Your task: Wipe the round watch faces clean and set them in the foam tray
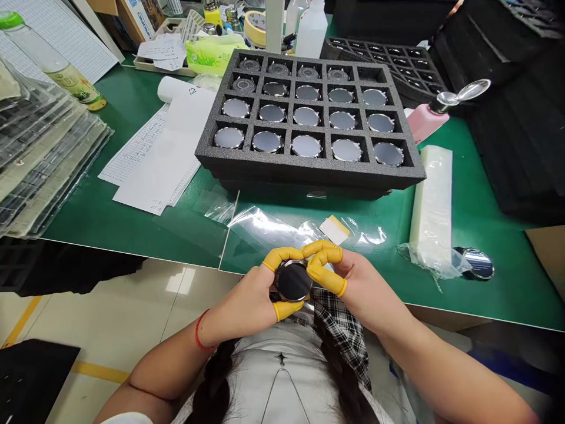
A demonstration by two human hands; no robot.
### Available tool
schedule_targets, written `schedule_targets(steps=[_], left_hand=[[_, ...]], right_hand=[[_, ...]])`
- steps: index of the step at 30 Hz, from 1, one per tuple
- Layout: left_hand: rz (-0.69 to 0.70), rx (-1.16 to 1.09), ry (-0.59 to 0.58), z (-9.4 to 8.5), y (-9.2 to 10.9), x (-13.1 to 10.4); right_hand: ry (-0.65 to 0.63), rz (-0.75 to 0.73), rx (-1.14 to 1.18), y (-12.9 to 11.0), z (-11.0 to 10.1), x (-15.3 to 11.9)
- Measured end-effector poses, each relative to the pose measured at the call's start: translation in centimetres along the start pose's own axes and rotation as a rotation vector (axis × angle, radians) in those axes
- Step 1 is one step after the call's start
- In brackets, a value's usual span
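My left hand (251,294) wears yellow finger cots on its thumb and index finger and grips a round watch head (295,281) by its rim. The dark glass face is turned up towards me, just off the table's front edge. My right hand (348,274), also in yellow finger cots, is closed in a pinch at the watch head's upper right edge. What lies between its fingertips is hidden. Ahead of both hands stands a black foam tray (309,171), its square compartments holding many round watch heads, most with shiny faces up. One back-right compartment holds no watch head.
Clear plastic film (265,227) and a small white-and-yellow card (334,228) lie before the tray. To the right are a wrapped white stack (432,200), a round glossy disc (477,263) and a pink bottle (427,121). Papers (163,159) and stacked plastic trays (44,153) occupy the left.
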State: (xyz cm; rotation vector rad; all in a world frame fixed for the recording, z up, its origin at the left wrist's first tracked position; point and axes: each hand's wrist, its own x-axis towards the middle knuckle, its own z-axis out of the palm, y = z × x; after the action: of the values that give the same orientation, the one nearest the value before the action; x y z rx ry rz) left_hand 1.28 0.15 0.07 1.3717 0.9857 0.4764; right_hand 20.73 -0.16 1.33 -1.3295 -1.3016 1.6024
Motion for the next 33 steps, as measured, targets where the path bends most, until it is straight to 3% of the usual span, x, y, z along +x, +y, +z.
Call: schedule_targets(steps=[7,12,14,20,24,27,33], left_hand=[[-0.004,-0.010,-0.002,0.1,0.1,0.0],[-0.005,-0.021,0.049,0.1,0.1,-0.1],[0.002,-0.035,0.039,0.1,0.1,-0.1],[0.014,-0.065,-0.003,0.5,0.0,-0.1],[-0.007,-0.088,-0.004,0.9,-0.2,0.0],[-0.019,-0.099,-0.018,1.0,0.0,0.0],[-0.006,-0.186,-0.010,0.7,-0.3,0.3]], right_hand=[[0.012,-0.039,-0.081,-0.1,0.1,0.0],[0.229,-0.308,-0.367,0.6,0.7,-0.4],[0.219,-0.334,-0.409,0.9,1.1,-0.5],[-0.044,-0.001,-0.192,0.5,1.8,0.2],[-0.112,0.069,0.038,0.6,1.5,0.8],[-0.110,0.087,0.132,1.1,1.3,1.1],[0.068,0.182,0.189,1.6,1.2,1.2]])
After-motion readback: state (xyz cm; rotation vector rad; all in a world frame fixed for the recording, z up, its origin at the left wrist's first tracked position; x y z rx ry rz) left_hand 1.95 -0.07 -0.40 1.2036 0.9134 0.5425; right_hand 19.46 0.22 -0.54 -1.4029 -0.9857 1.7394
